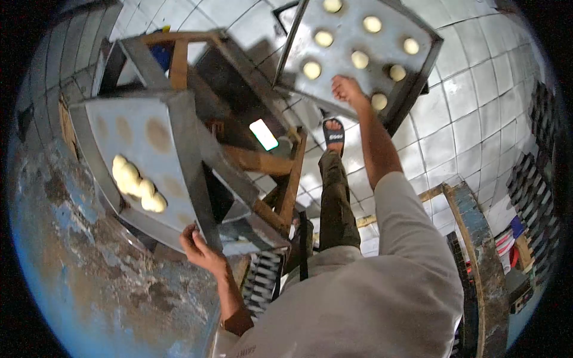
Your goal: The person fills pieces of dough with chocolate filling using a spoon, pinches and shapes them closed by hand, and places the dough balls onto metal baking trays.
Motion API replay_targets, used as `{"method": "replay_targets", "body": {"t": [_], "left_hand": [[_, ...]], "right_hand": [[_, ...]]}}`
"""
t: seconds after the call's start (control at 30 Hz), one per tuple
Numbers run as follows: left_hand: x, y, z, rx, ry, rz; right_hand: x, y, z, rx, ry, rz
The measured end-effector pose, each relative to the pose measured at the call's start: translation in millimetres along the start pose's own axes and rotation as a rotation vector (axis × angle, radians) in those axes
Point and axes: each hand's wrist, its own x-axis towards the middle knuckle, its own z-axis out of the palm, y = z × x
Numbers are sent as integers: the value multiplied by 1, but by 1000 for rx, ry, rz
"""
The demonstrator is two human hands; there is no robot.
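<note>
- From my end: two trays in view, approx. 8 pale balls (360, 59) on the R tray (346, 36), each set well apart from the next, in staggered rows.
- L tray (149, 164) has a bunch (146, 188), approx. 5 balls, touching in a slanted line; exact no. unclear b/c they overlap. Brown round marks on the metal around it.
- Progress, my call: partway. Spaced balls look done; the bunch looks like the remainder. Can't confirm a total, as the R tray's far edge is partly cut off by the frame.
- R hand (348, 89) is over the near part of the R tray, fingers drawn in, between balls. Can't tell if there's a ball in it, or if it touches metal.
- L hand (204, 258) is at the near rim of the L tray, fingers part-curled; can't tell if it grips or just rests. Hands are well apart, one per tray.
- L tray sits by a wooden frame (256, 161), w/ a worn blue surface (137, 280) beside it.
- Text: white lettering on the sandal (335, 136), too small for me to read for sure. Faint letters low on the shirt (370, 298), tilted, n/a. Bright rectangle (264, 135), poss. a phone: screen washed out, no brand visible.
</note>
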Motion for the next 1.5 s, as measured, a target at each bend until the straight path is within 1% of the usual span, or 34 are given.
{"method": "replay_targets", "body": {"t": [0.07, 0.13, 0.2, 0.27, 0.3, 0.37, 0.4, 0.43, 0.47, 0.5, 0.57, 0.6, 0.63, 0.67, 0.7, 0.73, 0.77, 0.8, 0.83, 0.87, 0.93, 0.97, 1.0, 1.03, 1.1, 1.17, 1.23, 1.27, 1.33, 1.37, 1.4, 1.43, 1.47, 1.5], "left_hand": [[0, -4, -2, 3, -2, 1], [2, 0, -3, 4, -44, 7], [0, -5, -4, -57, -31, -53], [1, -6, -3, -94, -32, 1], [0, -3, -3, -119, -19, -21], [1, -9, -7, -134, -26, -22], [1, -5, -8, -140, -29, -6], [0, -1, -10, -153, -46, -50], [1, 0, -13, -175, -57, -92], [0, -5, -11, -192, -40, -47], [2, -9, -14, -276, 1, 28], [4, -7, -16, -346, 26, 61], [5, -9, -20, -400, 33, 68], [5, -13, -22, -459, 34, 80], [4, -17, -24, -527, -9, 28], [6, -25, -24, -615, 54, 129], [6, -33, -30, -727, 29, 104], [4, -41, -36, -832, -9, 76], [1, -55, -46, -822, -76, 17], [1, -64, -63, -845, -56, 31], [3, -93, -110, -956, -77, 72], [4, -114, -131, -940, -110, 31], [7, -143, -137, -986, -88, 27], [12, -171, -145, -940, -71, 16], [21, -222, -148, -950, -5, -75], [34, -248, -161, -999, -56, -187], [46, -250, -170, -1031, -105, -211], [51, -250, -175, -1092, -131, -175], [60, -242, -186, -1159, -151, -139], [62, -234, -189, -1181, -181, -34], [64, -226, -190, -1201, -210, 74], [65, -217, -191, -1219, -248, 149], [62, -205, -192, -1273, -316, 135], [57, -186, -201, -1384, -357, 136]], "right_hand": [[-12, -6, 4, 3, 2, 50], [-13, -1, -1, -41, -7, -31], [-14, -1, 3, -83, -5, -12], [-20, -8, 11, -47, -72, 4], [-30, -15, 17, -63, -84, -9], [-68, -35, 46, -6, -123, -295], [-98, -52, 67, 10, -48, -383], [-122, -66, 84, -73, 52, -426], [-165, -92, 109, -84, 76, -416], [-209, -105, 134, -34, 84, -620], [-309, -137, 191, -111, 104, -782], [-343, -141, 219, -228, 154, -904], [-368, -138, 248, -310, 142, -1041], [-408, -139, 283, -379, 81, -1051], [-433, -138, 316, -556, 59, -1084], [-449, -133, 350, -656, -49, -1247], [-455, -118, 381, -860, -66, -1321], [-454, -105, 407, -1020, -136, -1447], [-450, -88, 432, -1172, -203, -1510], [-438, -71, 452, -1436, -125, -1574], [-436, -52, 475, -1722, -23, -1472], [-426, -45, 481, -1736, 60, -1494], [-418, -42, 486, -1745, 136, -1520], [-423, -39, 494, -1703, 192, -1533], [-424, -36, 505, -1738, 176, -1528], [-438, -40, 511, -1797, 187, -1510], [-462, -47, 518, -1706, 176, -1264], [-477, -47, 520, -1713, 191, -1271], [-510, -42, 513, -1189, 282, -1057], [-525, -36, 502, -1024, 226, -1057], [-538, -31, 491, -1025, 231, -1065], [-551, -27, 481, -770, 71, -1042], [-562, -22, 470, -512, -82, -1005], [-575, -17, 462, -507, -71, -1008]]}}
